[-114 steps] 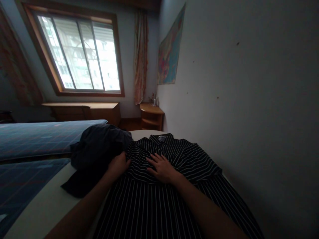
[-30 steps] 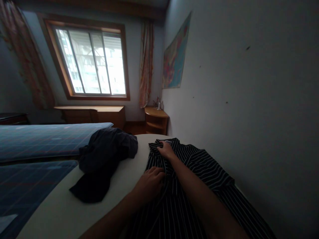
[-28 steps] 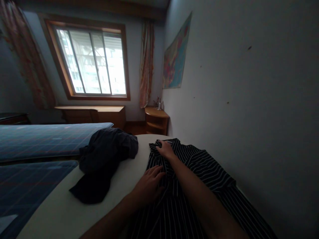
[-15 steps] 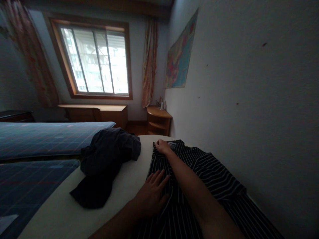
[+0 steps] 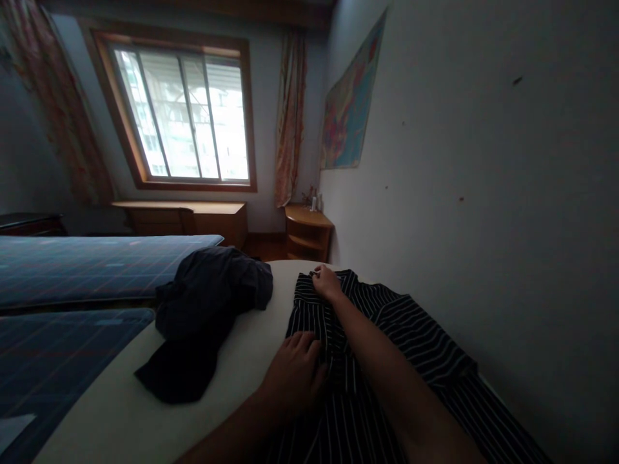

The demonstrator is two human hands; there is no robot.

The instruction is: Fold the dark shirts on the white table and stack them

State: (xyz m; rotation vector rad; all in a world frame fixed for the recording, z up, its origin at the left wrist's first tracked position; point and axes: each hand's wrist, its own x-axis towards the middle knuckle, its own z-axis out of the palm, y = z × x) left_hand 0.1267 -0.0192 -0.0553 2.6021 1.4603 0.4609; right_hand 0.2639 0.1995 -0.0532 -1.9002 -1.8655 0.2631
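A black shirt with thin white stripes lies spread over the pale round table, a short sleeve reaching out to the right. My right hand is closed on the shirt's far edge by the collar, its fingertips pinching the cloth. Closer to me, my left hand rests on the shirt's left part with fingers loosely bent and the thumb apart. My forearms cover some of the shirt's middle. Left of the shirt, a crumpled dark garment lies in a heap, apart from both hands.
The pale tabletop curves along the left, beside blue plaid mattresses. A white wall with a map runs close on the right. A corner shelf and a low wooden desk stand beyond, near the window.
My right hand has shifted slightly right along the shirt's far edge, and the left part lies flatter. My left hand's fingers, spread before, are now more bent and closer together.
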